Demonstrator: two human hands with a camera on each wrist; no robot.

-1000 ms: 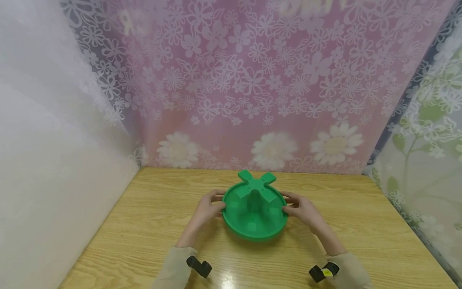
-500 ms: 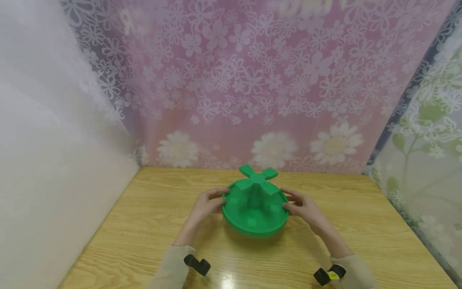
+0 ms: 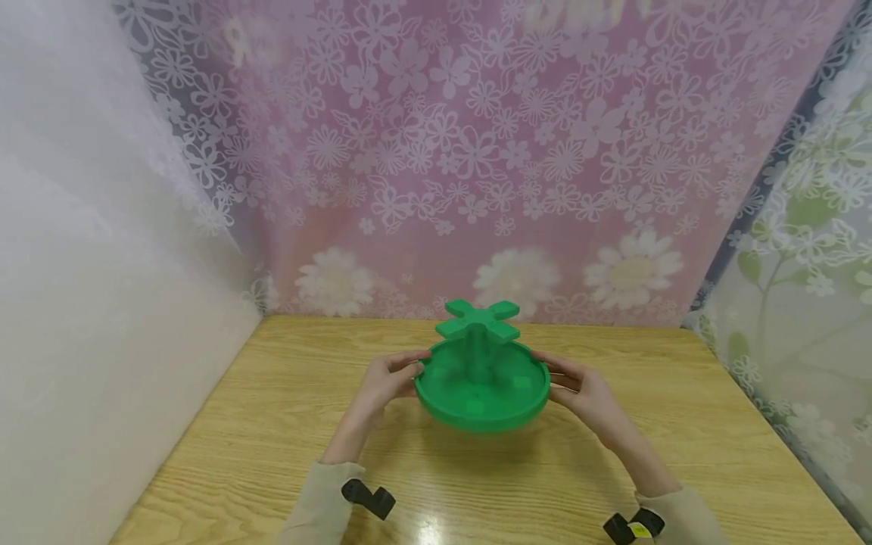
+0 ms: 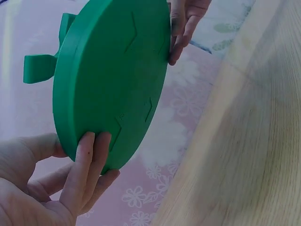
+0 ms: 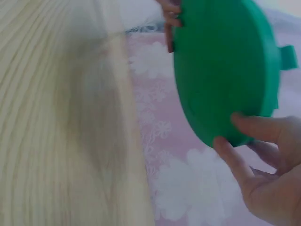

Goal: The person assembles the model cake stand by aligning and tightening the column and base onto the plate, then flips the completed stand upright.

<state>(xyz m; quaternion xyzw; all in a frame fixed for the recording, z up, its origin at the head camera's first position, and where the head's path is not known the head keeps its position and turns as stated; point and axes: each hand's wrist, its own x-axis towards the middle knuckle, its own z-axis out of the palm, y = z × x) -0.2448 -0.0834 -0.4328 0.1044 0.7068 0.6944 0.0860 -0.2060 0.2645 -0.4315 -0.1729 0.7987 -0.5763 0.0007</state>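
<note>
A green round dish (image 3: 477, 405) with a raised rim is held up off the table, near the middle of the head view. From its centre rises a post (image 3: 480, 359) topped by a flat cross-shaped piece (image 3: 478, 321). My left hand (image 3: 384, 384) grips the dish's left edge, thumb at the rim and other fingers against the underside (image 4: 113, 89). Opposite it, my right hand (image 3: 591, 395) grips the right edge, its fingers partly hidden behind the dish. Faint raised angled lines show on the underside in the left wrist view.
Below lies a wood-grain table (image 3: 259, 424). A pink flowered curtain (image 3: 436, 151) hangs along its far edge. A white wall (image 3: 123, 250) borders the left, and a leafy patterned cloth (image 3: 811, 250) the right. Each sleeve carries a black wrist device (image 3: 368, 498).
The dish has tipped from leaning toward me to nearly level, its cross-shaped top now higher in view. Both hands have kept their grip, and the right forearm has shifted slightly right.
</note>
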